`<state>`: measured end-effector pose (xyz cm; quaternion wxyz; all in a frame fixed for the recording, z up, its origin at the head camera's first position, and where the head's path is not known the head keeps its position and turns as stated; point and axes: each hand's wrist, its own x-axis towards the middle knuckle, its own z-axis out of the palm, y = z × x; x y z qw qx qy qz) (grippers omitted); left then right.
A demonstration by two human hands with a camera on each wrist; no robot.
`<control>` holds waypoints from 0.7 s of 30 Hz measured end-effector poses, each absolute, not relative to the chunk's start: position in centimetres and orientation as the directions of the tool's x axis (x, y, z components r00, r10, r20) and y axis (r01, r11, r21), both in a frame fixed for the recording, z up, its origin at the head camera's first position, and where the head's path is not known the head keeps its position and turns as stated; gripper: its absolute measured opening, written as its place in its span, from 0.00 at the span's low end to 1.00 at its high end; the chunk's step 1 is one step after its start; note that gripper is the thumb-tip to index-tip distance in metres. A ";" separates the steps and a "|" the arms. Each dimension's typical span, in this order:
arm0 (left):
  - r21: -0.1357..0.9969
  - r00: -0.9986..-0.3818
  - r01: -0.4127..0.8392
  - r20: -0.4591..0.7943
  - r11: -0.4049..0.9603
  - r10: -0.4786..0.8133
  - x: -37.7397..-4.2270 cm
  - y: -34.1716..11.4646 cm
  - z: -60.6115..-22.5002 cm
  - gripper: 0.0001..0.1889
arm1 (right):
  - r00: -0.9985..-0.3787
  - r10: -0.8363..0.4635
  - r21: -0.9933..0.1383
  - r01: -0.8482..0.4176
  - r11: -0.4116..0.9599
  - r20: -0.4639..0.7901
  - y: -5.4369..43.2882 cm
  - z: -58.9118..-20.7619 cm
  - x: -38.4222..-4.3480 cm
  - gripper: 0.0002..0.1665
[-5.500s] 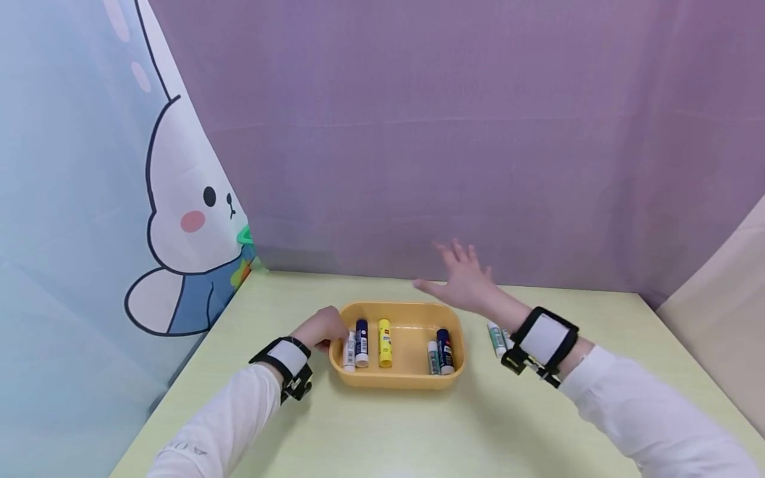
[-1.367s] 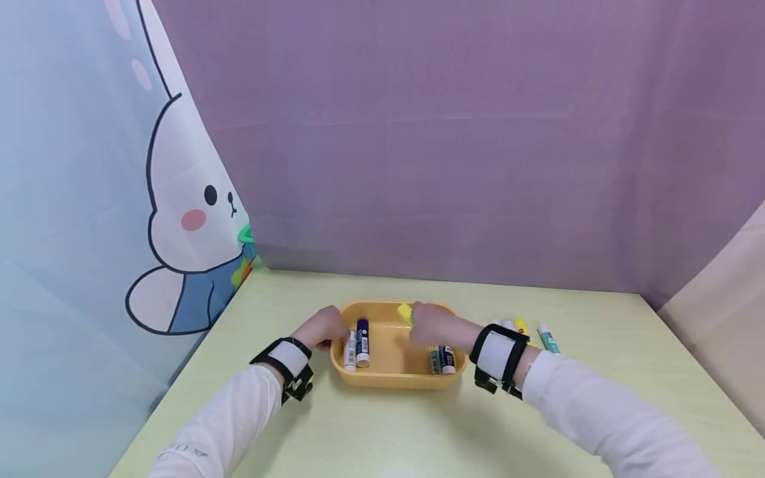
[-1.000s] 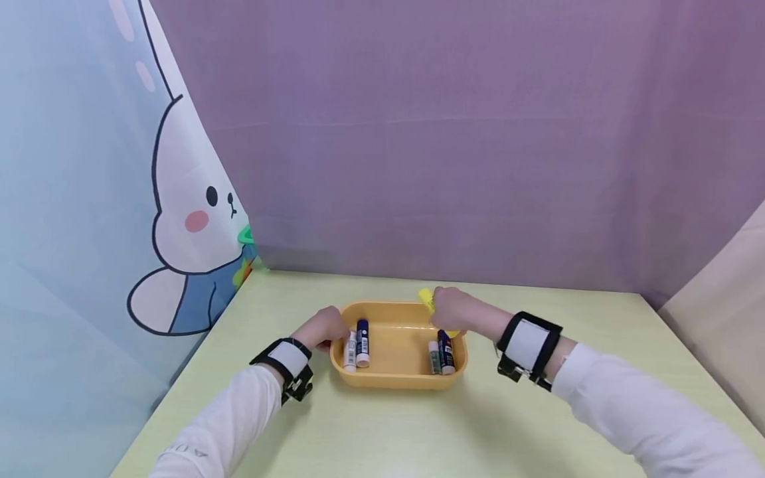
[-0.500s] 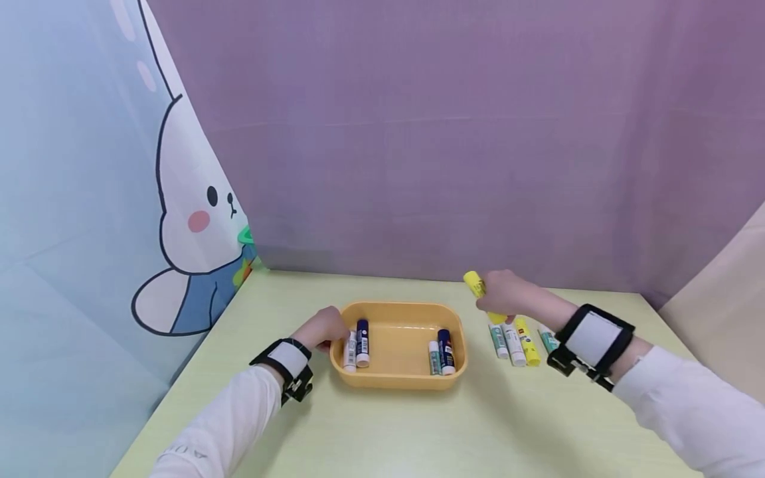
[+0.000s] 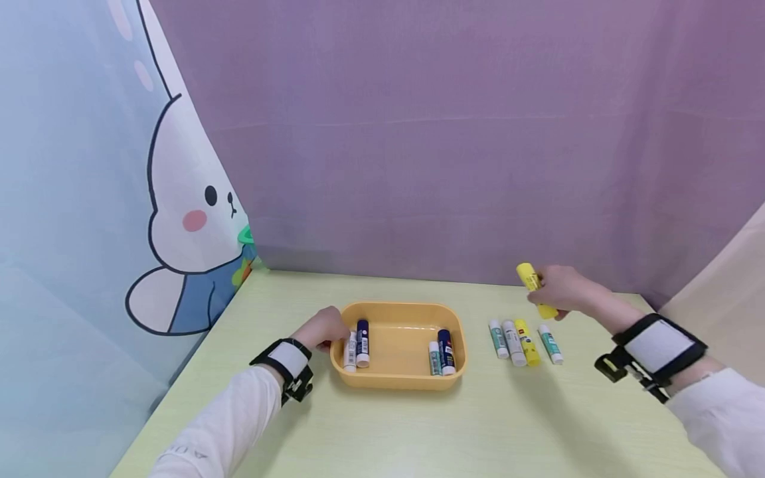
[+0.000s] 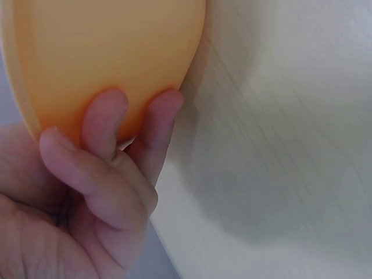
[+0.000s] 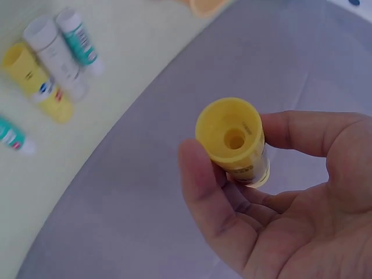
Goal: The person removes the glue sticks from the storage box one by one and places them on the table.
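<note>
In the head view, the yellow glue stick (image 5: 536, 290) is held up near the desk's (image 5: 382, 431) far edge, toward its far right corner, its long axis slanting from upper left to lower right. The right hand (image 5: 564, 292) has its grip clamped round the middle. The left hand's (image 5: 325, 326) grip is clamped on the left end of the orange tray (image 5: 397, 382). Nearer the right edge of the pale desk lie a small teal stick (image 5: 499, 340), a white stick (image 5: 514, 343), a second yellow stick (image 5: 527, 343) and, slightly apart, another teal stick (image 5: 550, 344). Purple cloth (image 5: 448, 133) hangs behind; a rabbit-printed blue cloth (image 5: 66, 199) is at left. Half a second ago the held stick was nearer the tray; tray and left hand have stayed put.

In the left wrist view, curled fingers press the tray's outer wall.

In the right wrist view, the held stick's hollow end faces the camera, its long axis receding, with fingers on opposite sides.
</note>
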<state>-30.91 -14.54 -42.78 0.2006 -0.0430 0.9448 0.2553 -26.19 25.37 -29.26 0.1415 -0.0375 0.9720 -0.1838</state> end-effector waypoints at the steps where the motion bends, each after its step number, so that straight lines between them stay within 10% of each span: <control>1: 0.468 -0.916 -0.181 -0.400 0.865 0.025 -30.9 -14.6 -42.8 0.06 | -0.958 -0.119 -0.375 -0.013 0.927 -0.262 25.9 -29.3 -26.2 0.33; 21: 0.459 -0.912 -0.177 -0.410 0.871 0.031 -30.5 -14.2 -42.1 0.06 | -0.948 0.008 -0.476 0.167 0.863 -0.318 34.1 -34.1 -26.0 0.39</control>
